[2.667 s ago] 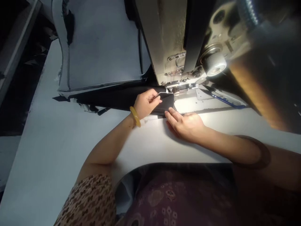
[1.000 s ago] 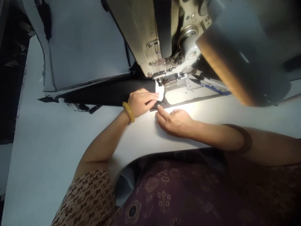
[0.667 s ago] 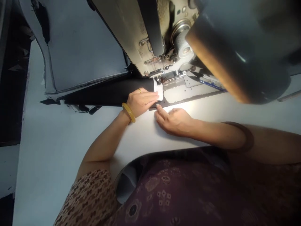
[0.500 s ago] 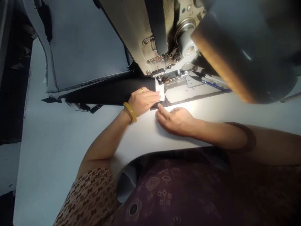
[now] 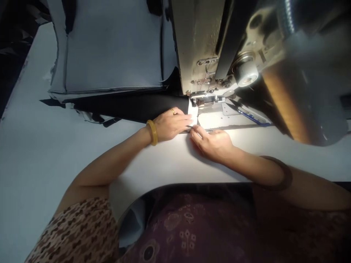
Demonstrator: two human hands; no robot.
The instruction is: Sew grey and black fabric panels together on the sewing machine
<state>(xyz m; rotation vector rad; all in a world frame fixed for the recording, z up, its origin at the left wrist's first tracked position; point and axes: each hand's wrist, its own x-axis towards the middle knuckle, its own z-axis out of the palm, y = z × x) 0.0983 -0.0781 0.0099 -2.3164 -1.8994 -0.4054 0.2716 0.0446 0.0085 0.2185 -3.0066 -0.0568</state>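
My left hand (image 5: 172, 125), with a yellow bangle at the wrist and a ring, lies with fingers stretched over a black piece of material (image 5: 137, 106). Its fingertips rest on a narrow white strip (image 5: 193, 111) along that piece's right end. Just right of it, my right hand (image 5: 211, 142) has thumb and forefinger pinched at the lower corner of the black piece, by the strip's bottom end. The strip runs up under the presser foot of a sewing machine (image 5: 197, 95). What lies under my left palm is hidden.
Blue-handled thread snips (image 5: 253, 117) lie right of the needle area on the machine bed. A large grey panel (image 5: 112, 47) covers the table's back left. A dark rounded lamp or cover (image 5: 309, 106) hangs at the right. The white table (image 5: 153, 164) curves inward before my body.
The view has shifted, so the machine appears farther right. My right fingertips have come up closer to my left fingertips, at the black edge. My left hand stays on the material.
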